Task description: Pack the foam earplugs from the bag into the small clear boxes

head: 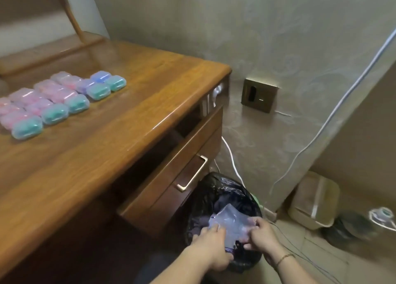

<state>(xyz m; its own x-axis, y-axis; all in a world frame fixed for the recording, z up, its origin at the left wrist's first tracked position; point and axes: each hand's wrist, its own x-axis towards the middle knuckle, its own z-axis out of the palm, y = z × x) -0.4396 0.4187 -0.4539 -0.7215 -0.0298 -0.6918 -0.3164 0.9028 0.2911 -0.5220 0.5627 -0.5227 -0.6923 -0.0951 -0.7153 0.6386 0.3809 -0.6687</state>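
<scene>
Nearest the viewer, at about 6 o'clock, the left hand point(211, 244) and the right hand point(260, 236) each pinch an edge of a crumpled clear plastic bag point(230, 221), holding it just above the mouth of a bin lined with a black liner point(216, 189); whether the bag holds anything cannot be made out. A thin bracelet point(284, 259) circles the right wrist. The forearms are cut off by the lower frame edge. At 7 to 9 o'clock, a partly open drawer point(171, 176) with a metal handle point(192, 173) juts from the wooden desk point(132, 86), its front close beside the bin; its interior is dark and unreadable. At 4 o'clock, bare floor lies between the bin and a beige container point(314, 202), with thin dark wires crossing it. At 10 o'clock, well apart from the hands, closed small clear boxes point(64, 100) with pink, teal and blue contents stand in rows on the desktop, the leftmost cut off by the frame; open desktop separates them from the rounded desk edge. Farther, at 1 o'clock, a wall plate point(258, 95) and white cable point(321, 129) sit against patterned wallpaper. Motion blur prevents any lettering from being read.
</scene>
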